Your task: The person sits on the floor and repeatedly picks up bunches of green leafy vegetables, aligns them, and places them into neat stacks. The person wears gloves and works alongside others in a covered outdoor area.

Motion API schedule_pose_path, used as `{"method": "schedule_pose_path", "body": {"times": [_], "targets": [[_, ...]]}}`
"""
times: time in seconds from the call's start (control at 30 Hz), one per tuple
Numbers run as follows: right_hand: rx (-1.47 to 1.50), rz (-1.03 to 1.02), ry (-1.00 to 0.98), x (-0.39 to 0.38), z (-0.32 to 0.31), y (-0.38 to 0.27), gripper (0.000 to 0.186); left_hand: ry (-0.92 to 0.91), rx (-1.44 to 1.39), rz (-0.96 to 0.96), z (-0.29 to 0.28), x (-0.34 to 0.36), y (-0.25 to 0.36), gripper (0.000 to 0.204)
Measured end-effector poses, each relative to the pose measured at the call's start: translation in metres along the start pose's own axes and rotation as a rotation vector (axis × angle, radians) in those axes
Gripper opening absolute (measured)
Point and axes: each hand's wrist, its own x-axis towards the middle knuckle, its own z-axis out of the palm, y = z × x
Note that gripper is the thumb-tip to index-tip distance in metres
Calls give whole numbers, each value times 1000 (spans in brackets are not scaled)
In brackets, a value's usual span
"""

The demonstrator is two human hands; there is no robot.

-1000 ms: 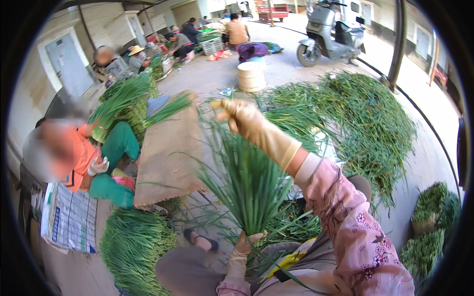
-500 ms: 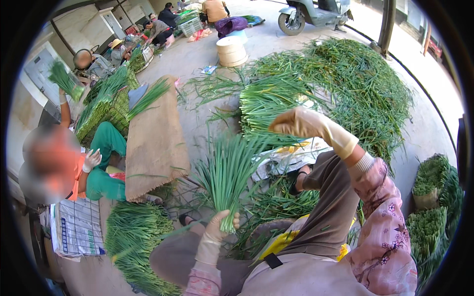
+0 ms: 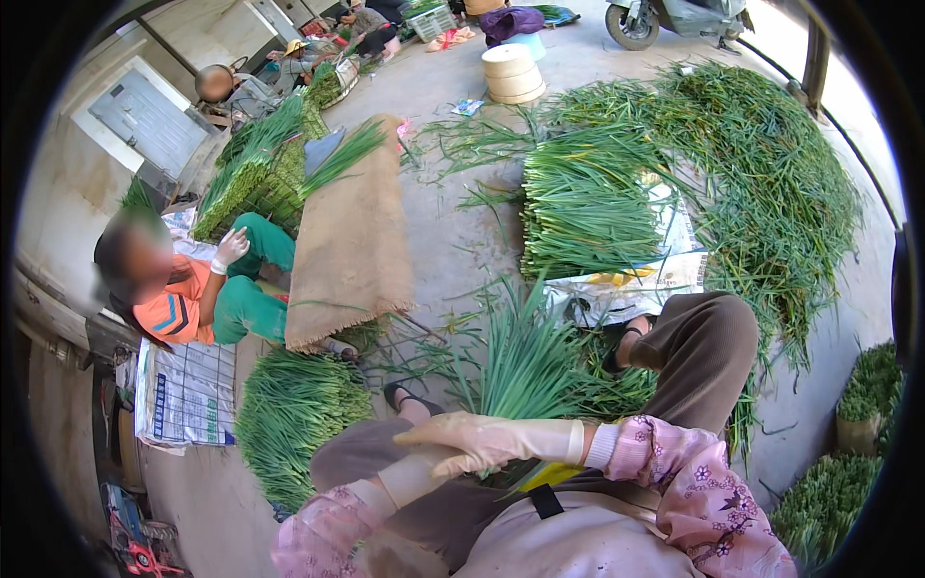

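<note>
Both hands wear pale gloves and meet low, near the lap. The right hand (image 3: pixel 472 443) lies across the left, its fingers stretched out and no stalks seen in it. The left hand (image 3: pixel 420 474) is mostly hidden under it, so I cannot tell if it grips anything. Just past them, at about one o'clock from the gloves, a bunch of long green leaves (image 3: pixel 525 352) fans up and out; its lower ends are hidden behind the right glove. It looks like the step is tidying this one bunch, and the next move seems to call for a snug hold low on the stems and a light touch, so the leaves do not bend. From the bunch, a neat green pile (image 3: pixel 593 207) sits at one o'clock on a white sack (image 3: pixel 679 273), and a big messy heap (image 3: pixel 742 183) is at two. Another neat pile (image 3: pixel 299 409) is near nine o'clock, by the person's left knee. At ten lies a brown cloth (image 3: pixel 352 241), and past it, near nine, sits a co-worker in an orange top (image 3: pixel 178 310).
</note>
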Motion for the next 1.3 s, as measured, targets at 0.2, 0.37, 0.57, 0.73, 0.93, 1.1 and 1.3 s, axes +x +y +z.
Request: {"method": "schedule_pose_path", "body": {"times": [0.2,0.37,0.57,0.73,0.93,1.1,1.3], "targets": [[-691,13,-91,-26,1,36,54,133,130,31,-3,4,-32,46],[-997,134,-201,-16,-38,28,42,243,405,364,-5,10,-39,63],[-1076,397,-436,21,-38,28,55,413,892,421,-10,-5,-37,67],[-1103,424,-415,41,-33,43,57,525,1179,437,-14,-24,-33,67],[-1221,448,-303,41,-41,35,40,566,1168,308,-16,-39,-24,79],[-1493,85,119,12,-79,36,34,625,1034,319,-21,-57,-21,91],[-1551,-30,211,-11,-123,-3,33,703,885,247,-28,-58,-29,101]]}}
